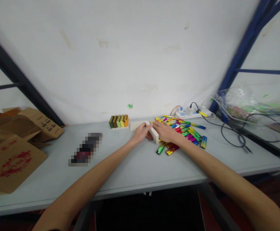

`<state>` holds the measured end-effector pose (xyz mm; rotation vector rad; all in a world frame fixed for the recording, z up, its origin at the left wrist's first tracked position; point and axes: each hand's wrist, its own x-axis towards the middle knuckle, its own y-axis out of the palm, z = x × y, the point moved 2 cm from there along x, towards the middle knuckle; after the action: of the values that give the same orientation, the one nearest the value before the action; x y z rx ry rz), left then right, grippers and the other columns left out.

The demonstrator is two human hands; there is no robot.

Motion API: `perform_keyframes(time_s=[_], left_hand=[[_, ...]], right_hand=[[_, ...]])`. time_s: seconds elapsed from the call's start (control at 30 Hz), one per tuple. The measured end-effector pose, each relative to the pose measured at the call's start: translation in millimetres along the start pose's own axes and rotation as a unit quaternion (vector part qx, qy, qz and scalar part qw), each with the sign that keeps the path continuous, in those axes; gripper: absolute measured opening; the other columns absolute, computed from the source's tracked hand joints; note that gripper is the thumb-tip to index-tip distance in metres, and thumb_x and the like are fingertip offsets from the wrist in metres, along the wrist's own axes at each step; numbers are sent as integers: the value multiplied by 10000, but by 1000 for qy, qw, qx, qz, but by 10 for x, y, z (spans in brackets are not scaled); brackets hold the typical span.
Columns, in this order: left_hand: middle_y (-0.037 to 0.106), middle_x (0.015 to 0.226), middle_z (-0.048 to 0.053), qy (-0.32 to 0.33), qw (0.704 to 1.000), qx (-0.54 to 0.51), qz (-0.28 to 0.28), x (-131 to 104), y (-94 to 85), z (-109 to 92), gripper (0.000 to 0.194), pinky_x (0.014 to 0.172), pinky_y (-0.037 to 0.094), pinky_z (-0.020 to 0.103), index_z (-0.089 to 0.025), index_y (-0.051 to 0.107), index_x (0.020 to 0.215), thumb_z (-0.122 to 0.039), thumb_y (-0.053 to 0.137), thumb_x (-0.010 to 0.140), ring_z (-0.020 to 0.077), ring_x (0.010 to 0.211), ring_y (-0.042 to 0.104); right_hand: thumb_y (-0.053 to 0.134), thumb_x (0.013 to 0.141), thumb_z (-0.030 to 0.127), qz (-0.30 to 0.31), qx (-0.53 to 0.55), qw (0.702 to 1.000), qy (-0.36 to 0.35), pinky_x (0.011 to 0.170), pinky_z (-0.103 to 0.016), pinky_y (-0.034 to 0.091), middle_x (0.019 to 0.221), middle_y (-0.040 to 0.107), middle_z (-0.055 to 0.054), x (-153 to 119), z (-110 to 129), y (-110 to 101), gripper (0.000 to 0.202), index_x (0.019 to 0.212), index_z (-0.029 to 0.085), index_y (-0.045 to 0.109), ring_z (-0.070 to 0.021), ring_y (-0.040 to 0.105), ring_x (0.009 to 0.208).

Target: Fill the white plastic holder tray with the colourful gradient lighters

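A white tray (155,135) stands tilted on its edge near the middle of the table, with my left hand (141,133) gripping its left side. My right hand (164,131) lies at the tray's right side, palm down over a pile of shiny coloured lighters (192,132); its fingertips are partly hidden. Reddish pieces show below my left hand, too small to make out. Behind my left hand lies another white tray with round holes (134,125). Further left, a tray filled with upright green, yellow and orange lighters (118,122) stands near the wall.
Open cardboard boxes (17,160) take up the table's left end. A pixelated dark object (87,149) lies left of centre. At the back right is a white power strip (190,113), with black cables (231,141) and clear plastic bags (241,99) beyond it.
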<state>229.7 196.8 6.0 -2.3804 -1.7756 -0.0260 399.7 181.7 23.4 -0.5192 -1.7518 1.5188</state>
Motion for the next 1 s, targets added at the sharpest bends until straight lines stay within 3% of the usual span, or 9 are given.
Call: perform_keyframes(time_s=[0.17, 0.47, 0.63, 1.0], left_hand=[[662, 593, -16, -1, 1000, 7, -5, -8, -2, -11, 437, 426, 539, 267, -203, 538, 924, -622, 656, 894, 185, 464, 663], [675, 629, -14, -17, 1000, 11, 4, 19, -2, -7, 373, 418, 525, 284, -215, 513, 952, -571, 624, 922, 196, 474, 659], [679, 634, -9, -23, 1000, 9, 10, 16, 3, -11, 346, 433, 516, 279, -215, 512, 968, -543, 617, 933, 196, 487, 656], [675, 628, -17, -21, 1000, 3, 16, 4, -4, -8, 425, 441, 522, 269, -218, 492, 948, -619, 629, 911, 186, 487, 667]], right_hand=[[362, 1057, 243, 15, -18, 1000, 0, 1188, -569, 346, 1568, 478, -215, -21, -16, -25, 478, 1498, 113, 495, -324, 451, 1455], [257, 1082, 277, 28, -12, 998, -63, 1190, -598, 334, 1589, 469, -194, -29, -249, 2, 525, 1519, 113, 497, -301, 384, 1514], [218, 1099, 328, 26, 15, 999, -40, 1195, -645, 287, 1579, 492, -164, -40, -303, -27, 538, 1529, 159, 494, -302, 406, 1496], [246, 1096, 351, 18, 4, 1000, 5, 1196, -588, 319, 1577, 493, -157, -78, -455, -113, 525, 1471, 180, 572, -303, 413, 1487]])
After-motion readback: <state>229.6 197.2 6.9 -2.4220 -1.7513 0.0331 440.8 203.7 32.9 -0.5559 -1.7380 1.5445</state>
